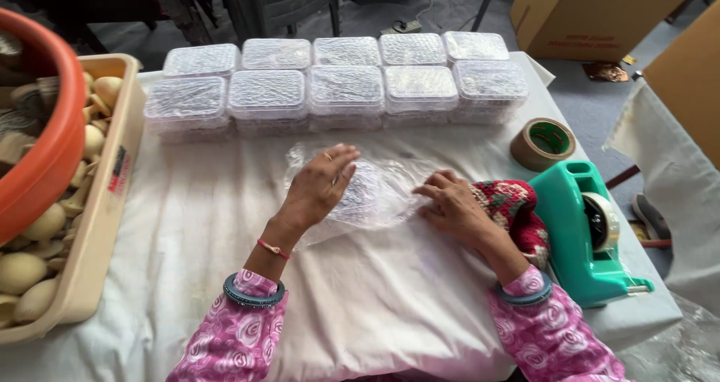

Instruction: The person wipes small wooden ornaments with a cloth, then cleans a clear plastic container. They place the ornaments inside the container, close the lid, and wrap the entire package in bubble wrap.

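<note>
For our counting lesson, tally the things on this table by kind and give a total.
Wrapped clear boxes: 10
Box being wrapped under the hands, left and right: 1
Brown tape roll: 1
Green tape dispenser: 1
Beige tray of pale pieces: 1
Orange tub: 1
Total: 15

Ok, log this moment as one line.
left hand: flat on bubble-wrapped box | right hand: pressing wrap edge | tape dispenser: right, untouched

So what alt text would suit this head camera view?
Two hands, left and right, press a bubble-wrapped bundle on a white cloth. Behind are wrapped boxes; a green tape dispenser sits to the right.
</note>
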